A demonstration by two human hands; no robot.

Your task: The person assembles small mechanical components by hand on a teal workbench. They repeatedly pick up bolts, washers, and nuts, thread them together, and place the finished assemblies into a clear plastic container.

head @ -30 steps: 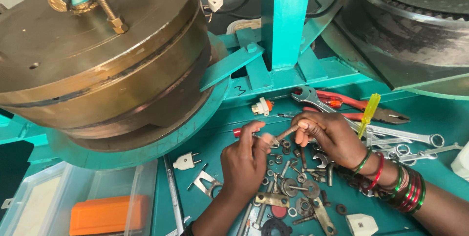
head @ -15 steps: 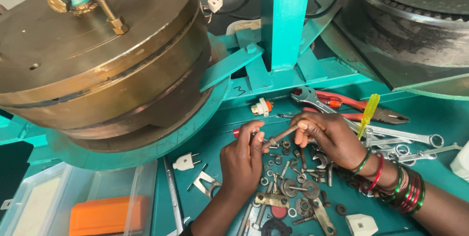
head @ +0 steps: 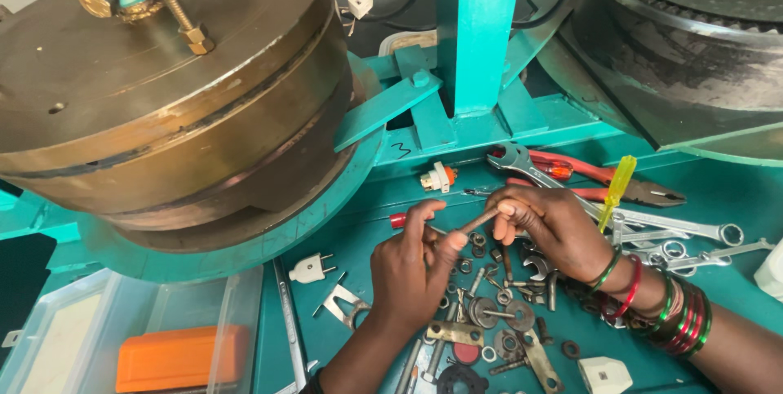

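Both my hands hold one thin metal bolt [head: 479, 220] between them above a heap of nuts, washers and bolts [head: 489, 312] on the teal bench. My left hand [head: 412, 267] pinches its lower end with thumb and fingers. My right hand [head: 550, 227], with coloured bangles on the wrist, grips the upper end with its fingertips. A red-handled screwdriver [head: 397, 219] lies just behind my left hand.
A big brass-coloured round machine drum [head: 163, 117] overhangs the bench at left; a second drum [head: 693, 43] is at right. Spanners [head: 677, 235], red-handled pliers [head: 595, 174], a yellow screwdriver [head: 616, 190], a white plug [head: 312, 267] and a clear box with an orange case [head: 167, 357] surround the hands.
Both hands stay on the bolt in nearly the same spot; the fingers shift slightly around it.
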